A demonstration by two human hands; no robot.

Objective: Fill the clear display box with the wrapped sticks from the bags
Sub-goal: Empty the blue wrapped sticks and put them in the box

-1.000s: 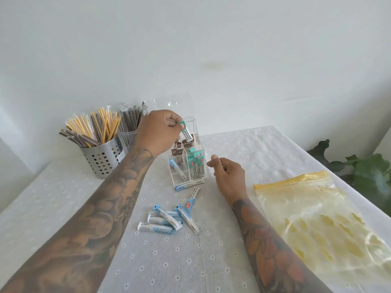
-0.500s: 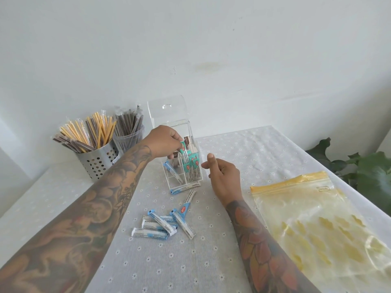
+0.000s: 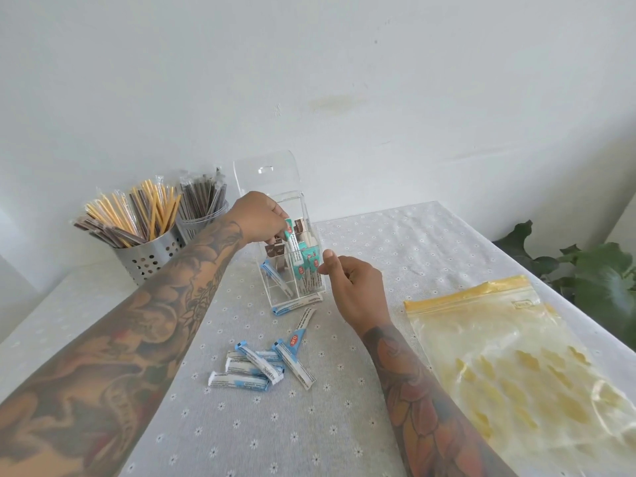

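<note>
Clear display box [image 3: 303, 270] on the surface [image 3: 241, 425], lid up. Left hand [image 3: 260, 218] pinching a green wrapped stick [image 3: 295, 241] above a front compartment. Right hand [image 3: 351, 284] just beside, loosely curled, empty. Blue sticks [image 3: 261, 368] nearer; bag [image 3: 516, 359] right.

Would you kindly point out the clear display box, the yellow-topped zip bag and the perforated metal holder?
clear display box [image 3: 311, 290], head view, front right wall.
yellow-topped zip bag [image 3: 471, 293], head view, yellow zip strip.
perforated metal holder [image 3: 151, 258], head view, perforated side wall.
</note>
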